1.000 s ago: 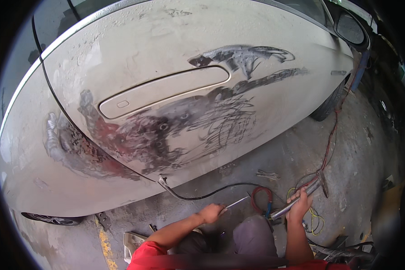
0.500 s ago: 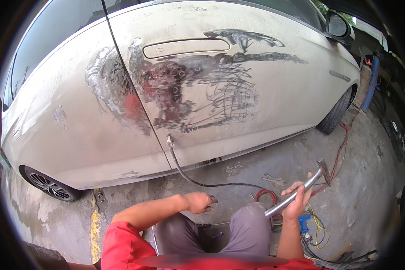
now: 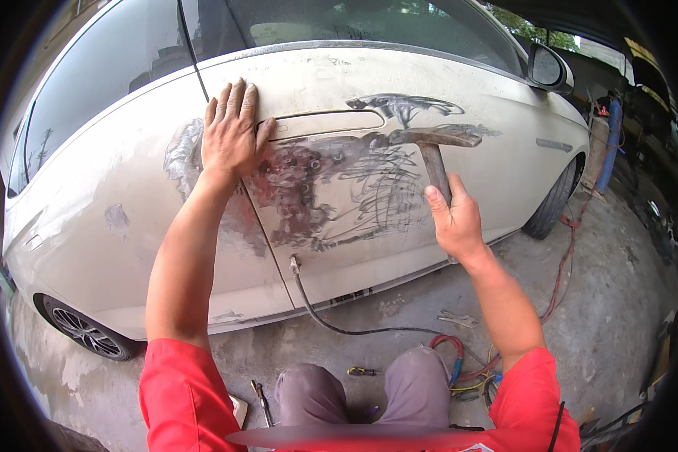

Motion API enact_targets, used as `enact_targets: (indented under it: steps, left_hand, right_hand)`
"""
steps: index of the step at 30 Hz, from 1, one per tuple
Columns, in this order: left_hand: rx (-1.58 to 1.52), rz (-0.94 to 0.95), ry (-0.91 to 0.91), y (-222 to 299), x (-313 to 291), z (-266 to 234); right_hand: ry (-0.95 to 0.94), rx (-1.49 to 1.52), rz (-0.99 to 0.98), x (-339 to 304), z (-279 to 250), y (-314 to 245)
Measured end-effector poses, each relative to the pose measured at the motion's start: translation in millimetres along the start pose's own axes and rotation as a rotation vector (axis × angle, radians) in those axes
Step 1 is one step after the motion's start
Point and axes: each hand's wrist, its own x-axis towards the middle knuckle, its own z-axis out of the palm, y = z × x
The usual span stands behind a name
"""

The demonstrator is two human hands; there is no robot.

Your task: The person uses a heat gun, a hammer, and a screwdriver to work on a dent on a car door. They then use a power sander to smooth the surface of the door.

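Hammer (image 3: pixel 434 162) held upright in the right hand (image 3: pixel 459 222), its head standing in front of the scribbled dark marks on the side of the white car (image 3: pixel 369 264). From my end I cannot tell whether the metal touches the door or hangs just short of it. Right fingers are wrapped round the handle, thumb laid along it. I log the left hand (image 3: pixel 233 135) as spread flat against the bodywork at the door seam (image 3: pixel 262 233) — fingers up, thumb out to the right, covering one end of the flush door handle (image 3: pixel 328 122).

Just below the door handle I note a rough patch (image 3: pixel 294 184) in red, grey and black. Lower down, a metal clamp (image 3: pixel 294 265) sits on the door beside the seam; from it a black cable (image 3: pixel 316 316) runs down and right across the concrete floor (image 3: pixel 399 301).

Near the knees (image 3: pixel 309 392) I see a screwdriver (image 3: pixel 363 371) with a yellow-and-black handle, lying on the floor — and, farther right, a red hose (image 3: pixel 450 339).
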Motion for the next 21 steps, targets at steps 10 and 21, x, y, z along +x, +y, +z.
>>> enact_targets:
  steps: [10,21]
  left_hand:
    - [-0.009,0.0,0.009,-3.5,-0.9,5.5]
    - [0.006,0.001,0.006,-1.7,0.4,2.1]
  right_hand:
    - [0.052,-0.19,0.023,91.7,62.7,37.2]
    - [0.064,-0.228,-0.006,91.2,58.9,34.9]
